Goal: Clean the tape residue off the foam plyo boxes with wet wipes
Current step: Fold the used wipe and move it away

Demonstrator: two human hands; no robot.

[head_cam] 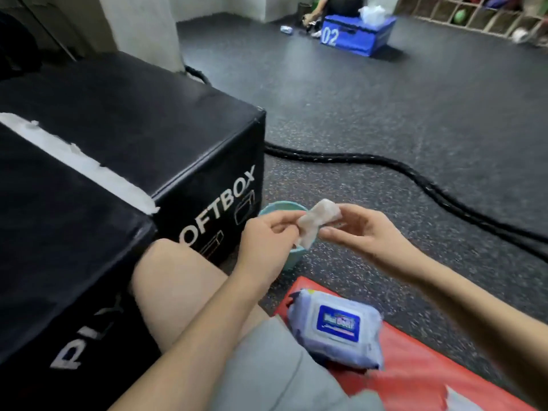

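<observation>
Two black foam plyo boxes stand at my left: the far box (154, 134) with white lettering on its side, and the near box (59, 232). A ragged strip of white tape residue (80, 164) runs along the seam between them. In front of me, my left hand (267, 238) and my right hand (358, 229) both pinch a crumpled white wet wipe (318, 221), one at each end, above a small teal cup (284, 209). A pale blue pack of wet wipes (335, 327) lies closed on a red mat (421, 360) by my right thigh.
A thick black battle rope (415, 179) snakes across the speckled rubber floor on the right. A blue plyo box marked 02 (355, 34) sits far back, with a person seated behind it. Wooden cubby shelves (474, 13) line the back right wall. A concrete pillar (142, 28) stands behind the boxes.
</observation>
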